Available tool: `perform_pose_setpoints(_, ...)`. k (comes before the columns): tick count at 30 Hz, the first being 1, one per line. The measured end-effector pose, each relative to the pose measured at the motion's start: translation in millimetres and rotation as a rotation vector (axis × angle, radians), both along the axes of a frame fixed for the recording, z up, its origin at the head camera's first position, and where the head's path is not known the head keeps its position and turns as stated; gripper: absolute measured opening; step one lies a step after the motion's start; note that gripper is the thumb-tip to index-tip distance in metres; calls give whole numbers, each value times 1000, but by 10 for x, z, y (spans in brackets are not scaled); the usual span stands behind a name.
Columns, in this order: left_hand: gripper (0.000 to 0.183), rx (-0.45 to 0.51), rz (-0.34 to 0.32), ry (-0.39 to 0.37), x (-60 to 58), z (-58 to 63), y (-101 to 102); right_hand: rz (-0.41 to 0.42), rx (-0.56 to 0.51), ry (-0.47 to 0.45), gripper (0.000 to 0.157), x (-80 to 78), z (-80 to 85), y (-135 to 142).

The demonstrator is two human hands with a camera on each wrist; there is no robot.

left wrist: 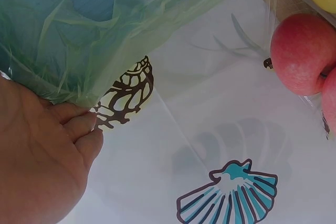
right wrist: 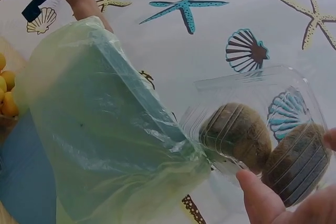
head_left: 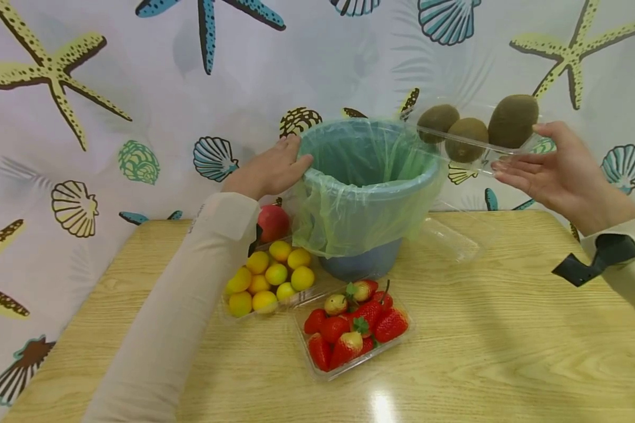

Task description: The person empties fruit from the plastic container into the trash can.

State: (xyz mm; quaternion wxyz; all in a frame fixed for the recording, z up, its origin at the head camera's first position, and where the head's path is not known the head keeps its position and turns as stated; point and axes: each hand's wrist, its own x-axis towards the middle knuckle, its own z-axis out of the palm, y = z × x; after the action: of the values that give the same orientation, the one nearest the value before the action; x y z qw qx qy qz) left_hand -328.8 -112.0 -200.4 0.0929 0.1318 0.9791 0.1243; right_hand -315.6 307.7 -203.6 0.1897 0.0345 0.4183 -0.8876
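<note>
A blue bin (head_left: 360, 264) stands upright on the table, lined with a thin green plastic bag (head_left: 323, 220) folded over its rim. My left hand (head_left: 270, 170) grips the bin's left rim through the bag, thumb at the top edge; in the left wrist view its fingers bend against the bag. At the right, my right hand (head_left: 571, 170) holds a clear plastic container (head_left: 478, 160) in the air, thumb above and fingers below. Several brown kiwis (head_left: 467, 140) lie in it. The container is tilted, its left end overlapping the bin's right rim.
In front of the bin sit a clear tray of strawberries (head_left: 367, 320) and a tray of small yellow citrus fruits (head_left: 264, 301). Red apples (left wrist: 302, 51) lie at the left behind them. A clear plastic piece (head_left: 452, 238) rests right of the bin. A patterned cloth (head_left: 164, 106) hangs behind.
</note>
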Motion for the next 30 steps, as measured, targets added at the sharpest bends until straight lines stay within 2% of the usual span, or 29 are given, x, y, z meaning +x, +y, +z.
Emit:
perform_pose_setpoints(8, 70, 0, -4, -2, -2, -5, 3, 67, 86, 19, 83, -30, 73, -212)
perform_pose_setpoints(20, 69, 3, -5, -2, 11, -17, -11, 82, 142, 21, 87, -126, 144, -501)
perform_pose_setpoints(24, 69, -1, -5, -1, 13, -11, -8, 91, 209, 70, 87, -148, 166, -562)
perform_pose_setpoints(30, 69, -6, 4, -3, 6, -9, -17, 92, 289, 88, 89, -189, 221, -634)
